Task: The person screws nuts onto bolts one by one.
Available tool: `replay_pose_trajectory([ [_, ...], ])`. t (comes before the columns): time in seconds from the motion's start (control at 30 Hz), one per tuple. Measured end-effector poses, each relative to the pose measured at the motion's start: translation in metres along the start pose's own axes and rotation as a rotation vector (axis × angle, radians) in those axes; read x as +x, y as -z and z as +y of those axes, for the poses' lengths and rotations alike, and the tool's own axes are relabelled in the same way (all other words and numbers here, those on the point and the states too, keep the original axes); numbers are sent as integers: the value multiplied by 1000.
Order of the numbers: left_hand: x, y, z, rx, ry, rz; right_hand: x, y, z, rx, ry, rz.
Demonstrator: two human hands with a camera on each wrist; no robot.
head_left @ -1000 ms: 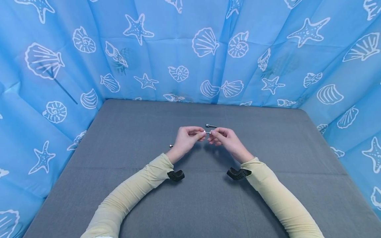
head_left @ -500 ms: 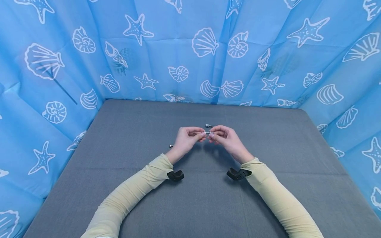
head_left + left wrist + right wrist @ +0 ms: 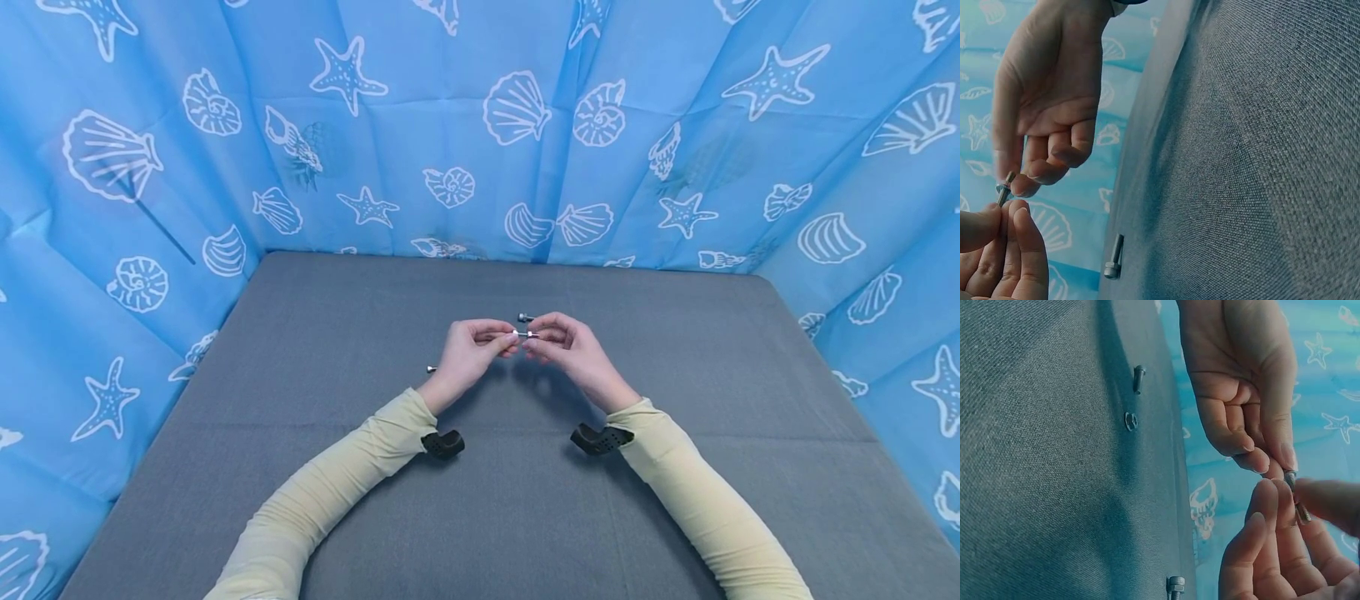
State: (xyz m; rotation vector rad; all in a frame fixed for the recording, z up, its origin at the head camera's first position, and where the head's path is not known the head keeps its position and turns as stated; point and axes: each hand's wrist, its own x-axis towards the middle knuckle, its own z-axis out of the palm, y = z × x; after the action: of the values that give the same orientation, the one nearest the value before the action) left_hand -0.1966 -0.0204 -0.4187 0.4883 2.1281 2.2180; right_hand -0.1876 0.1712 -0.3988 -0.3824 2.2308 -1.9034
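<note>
Head view: both hands are held close together above the grey table [image 3: 525,517], and 1 slim metal bolt [image 3: 523,334] is held lengthwise between them, clear of the cloth.
Left hand [image 3: 468,357]: the head end of the bolt is pinched between thumb and fingertips, and the shaft is pointed toward the right hand.
Right hand [image 3: 576,353]: a small nut [image 3: 1004,187] around the shaft is gripped by thumb and index fingertip; the thumb is blurred in both wrist views.
Bolt tip: it is seen protruding past the nut in the left wrist view.
Second bolt [image 3: 522,317]: it is laid on the table just beyond the right hand, partly covered by the fingers in the head view; a nut is shown around it, near its head.
Third bolt [image 3: 1139,379]: it is laid near the left wrist, with 1 loose nut [image 3: 1131,421] just beside it.
Sleeves [image 3: 345,467]: both forearms are covered in pale yellow, and 1 black device [image 3: 444,444] is worn at each wrist.
Curtain [image 3: 480,125]: blue cloth is printed with white shells and starfish.
</note>
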Motion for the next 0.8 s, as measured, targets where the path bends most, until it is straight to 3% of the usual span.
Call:
replay_pose_trajectory([
  [0.23, -1, 0, 0, 26, -3, -5, 1, -1, 1, -68, -37, 3],
  [0.37, -1, 0, -1, 17, 0, -1, 0, 0, 1, -43, -61, -3],
  [0.53, -1, 1, -1, 9, 2, -14, 0, 2, 1, -24, -12, -13],
  [0.8, -10, 0, 25, 43, 1, -31, 1, 1, 0, -65, -79, -26],
])
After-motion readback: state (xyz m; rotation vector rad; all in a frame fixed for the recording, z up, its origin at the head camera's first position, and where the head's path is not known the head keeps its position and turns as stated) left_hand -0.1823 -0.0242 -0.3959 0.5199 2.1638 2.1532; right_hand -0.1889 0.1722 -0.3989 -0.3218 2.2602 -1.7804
